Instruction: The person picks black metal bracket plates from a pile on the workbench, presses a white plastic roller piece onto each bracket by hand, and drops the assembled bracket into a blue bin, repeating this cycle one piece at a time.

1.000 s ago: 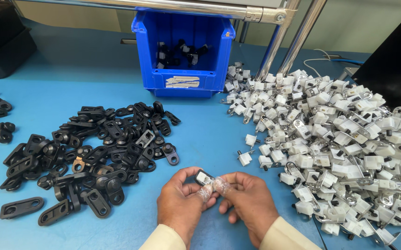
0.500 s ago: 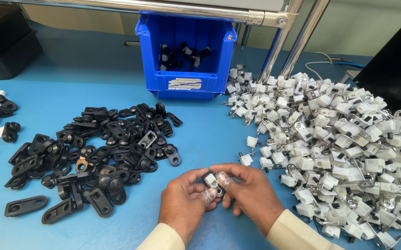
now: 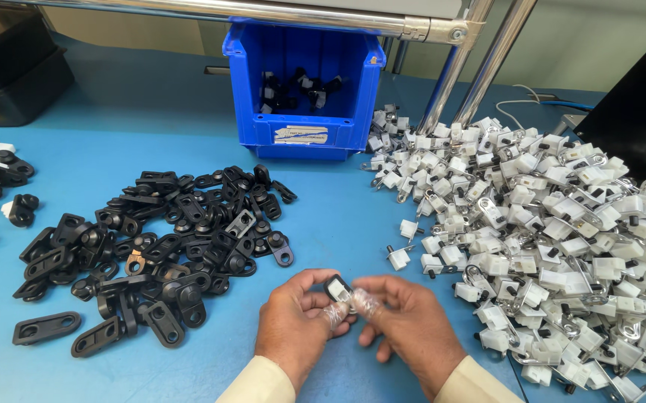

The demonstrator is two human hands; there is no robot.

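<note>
Pinching together at the near edge of the blue table (image 3: 136,134), the left hand (image 3: 297,328) and the right hand (image 3: 405,328) meet fingertip to fingertip over one small piece (image 3: 338,288), part black, part white. Both hands are closed on it: left thumb and forefinger clamp it from nine o'clock, the right hand's taped fingertips (image 3: 364,300) press in from three o'clock. The piece sits dead centre between them, raised off the table, tilted so its dark end points up toward twelve o'clock; its exact long axis is hard to read behind the fingers. Neither hand is nearer, it is shared.

Moving outward: at ten o'clock from the hands, near the left one, sprawls the heap of black parts (image 3: 166,239), flat links with round eyes, a few strays lying apart at nine o'clock. At two o'clock, close to the right hand, spreads the bigger heap of white clips (image 3: 554,224) with metal tabs, a few loose ones just beside it.

Farther out at twelve o'clock stands the blue bin (image 3: 300,82), with several dark and white pieces inside, and behind it the metal rail (image 3: 263,11).
</note>
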